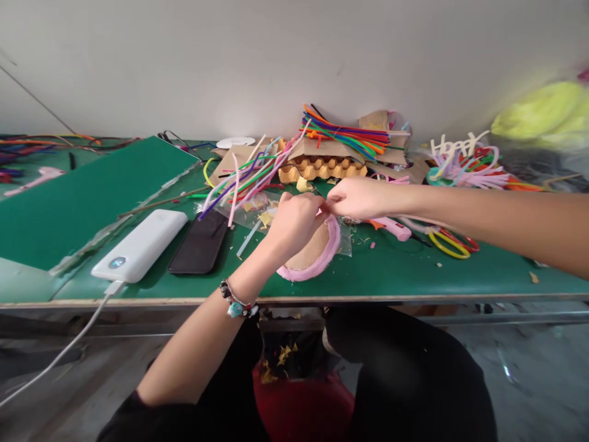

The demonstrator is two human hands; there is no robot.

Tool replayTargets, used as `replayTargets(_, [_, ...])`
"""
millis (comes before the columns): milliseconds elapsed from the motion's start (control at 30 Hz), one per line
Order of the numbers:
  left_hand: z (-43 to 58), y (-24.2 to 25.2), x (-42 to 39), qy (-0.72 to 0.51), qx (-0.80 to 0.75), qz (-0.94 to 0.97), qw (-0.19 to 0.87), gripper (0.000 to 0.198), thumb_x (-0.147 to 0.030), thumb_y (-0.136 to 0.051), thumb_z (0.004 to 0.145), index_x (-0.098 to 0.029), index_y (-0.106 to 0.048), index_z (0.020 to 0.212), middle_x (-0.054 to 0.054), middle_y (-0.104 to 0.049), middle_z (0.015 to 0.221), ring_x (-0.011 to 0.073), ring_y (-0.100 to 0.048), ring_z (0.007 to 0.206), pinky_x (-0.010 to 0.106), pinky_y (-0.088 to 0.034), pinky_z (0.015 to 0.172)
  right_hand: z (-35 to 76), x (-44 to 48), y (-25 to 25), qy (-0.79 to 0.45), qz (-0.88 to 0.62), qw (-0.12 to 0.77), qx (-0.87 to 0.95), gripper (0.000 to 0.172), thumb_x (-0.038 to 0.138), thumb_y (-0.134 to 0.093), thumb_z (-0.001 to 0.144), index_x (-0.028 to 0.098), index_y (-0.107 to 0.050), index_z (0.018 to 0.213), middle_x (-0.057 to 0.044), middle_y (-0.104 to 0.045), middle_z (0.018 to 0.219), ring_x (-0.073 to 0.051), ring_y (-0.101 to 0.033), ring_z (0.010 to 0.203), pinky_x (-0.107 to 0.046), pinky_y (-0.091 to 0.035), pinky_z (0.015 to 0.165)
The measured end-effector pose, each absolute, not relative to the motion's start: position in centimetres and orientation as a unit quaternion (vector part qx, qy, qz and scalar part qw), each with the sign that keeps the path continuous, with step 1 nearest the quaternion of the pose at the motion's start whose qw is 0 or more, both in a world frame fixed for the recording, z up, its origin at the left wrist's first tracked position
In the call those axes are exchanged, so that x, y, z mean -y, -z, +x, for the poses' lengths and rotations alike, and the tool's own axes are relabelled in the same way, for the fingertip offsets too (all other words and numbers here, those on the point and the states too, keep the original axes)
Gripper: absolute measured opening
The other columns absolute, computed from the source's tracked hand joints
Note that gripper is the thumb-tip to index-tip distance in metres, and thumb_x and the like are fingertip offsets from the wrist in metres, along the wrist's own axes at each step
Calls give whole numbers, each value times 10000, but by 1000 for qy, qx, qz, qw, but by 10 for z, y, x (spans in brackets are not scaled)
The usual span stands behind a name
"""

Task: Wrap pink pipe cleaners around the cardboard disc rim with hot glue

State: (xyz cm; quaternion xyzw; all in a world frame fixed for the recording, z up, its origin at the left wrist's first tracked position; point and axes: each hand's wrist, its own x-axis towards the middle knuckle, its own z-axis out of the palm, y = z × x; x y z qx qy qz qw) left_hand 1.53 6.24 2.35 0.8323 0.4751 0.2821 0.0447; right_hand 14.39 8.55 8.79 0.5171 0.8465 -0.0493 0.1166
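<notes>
A round cardboard disc point(309, 252) edged with a pink pipe cleaner point(322, 261) is held tilted above the green table point(391, 270). My left hand point(294, 222) is closed on the disc's upper edge. My right hand point(356, 197) pinches the pink pipe cleaner at the disc's top right rim, fingertips touching those of the left hand. A beaded bracelet point(237, 302) sits on my left wrist.
A white power bank point(140, 244) with a cable and a black phone point(200, 244) lie at left. Loose coloured pipe cleaners point(248, 175), an egg carton point(322, 167), a pink glue gun point(391, 227), coloured rings point(448, 244) and a "Happy" pipe-cleaner piece point(460, 161) crowd the back. A green sheet point(78, 196) lies at left.
</notes>
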Motion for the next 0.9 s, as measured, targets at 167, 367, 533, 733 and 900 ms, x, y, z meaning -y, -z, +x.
replayTargets(167, [10, -22, -68, -325, -451, 819, 143, 146, -215, -508, 771, -137, -625, 730, -3, -548, 611, 102, -456, 571, 236, -324, 584, 152, -80, -87, 3, 476, 98, -874, 193, 205, -391, 779, 152, -573, 741, 10, -494, 580, -84, -405, 508, -236, -250, 474])
replayTargets(367, [-6, -22, -79, -316, -359, 822, 310, 166, -213, -479, 715, -137, -536, 579, -48, -410, 527, 66, -334, 517, 196, -257, 479, 161, -75, -89, -319, 107, 138, -932, 306, 99, -251, 878, 173, -547, 881, -20, -569, 713, -106, -451, 591, -270, -221, 510])
replayTargets(533, [-8, -24, -78, -284, -335, 832, 338, 153, -213, -451, 706, -137, -530, 599, -46, -405, 554, 68, -338, 535, 195, -264, 488, 160, -71, -93, -368, 6, 165, -915, 304, 76, -249, 884, 159, -537, 832, -22, -570, 746, -99, -471, 632, -263, -233, 510])
replayTargets(733, [-2, -26, -71, -308, -383, 847, 201, 126, -156, -515, 676, -141, -512, 551, -58, -364, 520, 71, -314, 528, 208, -246, 502, 155, -62, -89, -314, 176, 203, -911, 268, 74, -337, 837, 153, -568, 948, -44, -600, 703, -136, -507, 577, -270, -198, 456])
replayTargets(900, [5, -25, -63, -315, -417, 838, 160, 149, -232, -559, 716, -134, -576, 604, -34, -468, 534, 81, -358, 515, 221, -270, 521, 152, -62, -90, -166, 359, 162, -904, 215, 223, -408, 827, 181, -617, 857, -38, -578, 639, -132, -487, 546, -259, -203, 457])
